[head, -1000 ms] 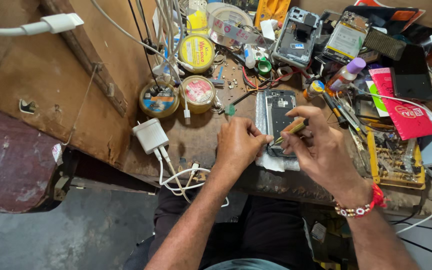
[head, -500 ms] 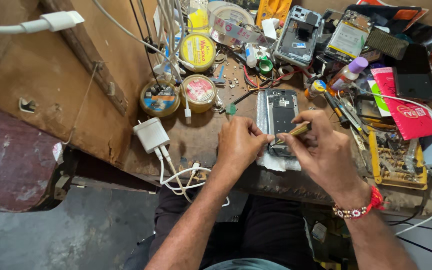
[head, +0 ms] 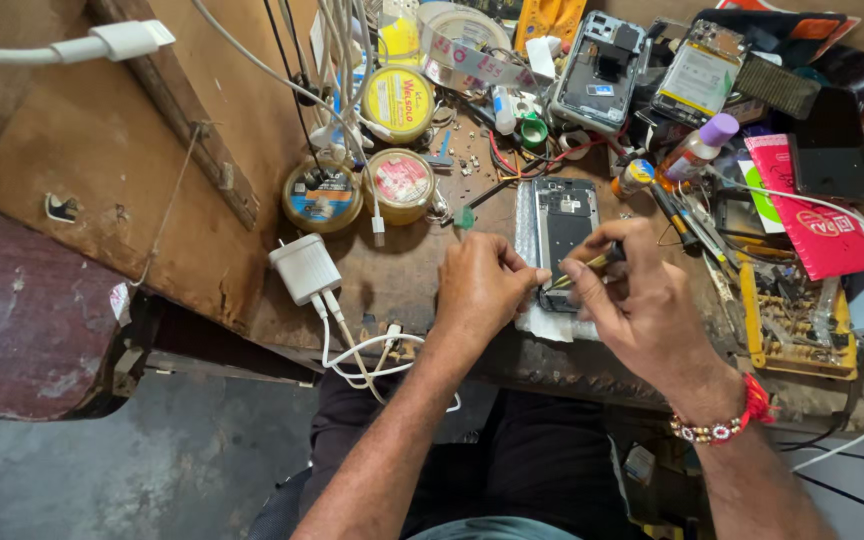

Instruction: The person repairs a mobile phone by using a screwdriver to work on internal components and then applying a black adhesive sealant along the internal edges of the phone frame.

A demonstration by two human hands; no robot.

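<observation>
where hands meet, tool [head: 584,268] tip hidden; opened phone [head: 564,225] lower end covered.

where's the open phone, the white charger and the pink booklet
open phone [head: 564,215], head view, on its bare upper inside
white charger [head: 304,268], head view, middle of its body
pink booklet [head: 820,215], head view, centre of its cover
</observation>
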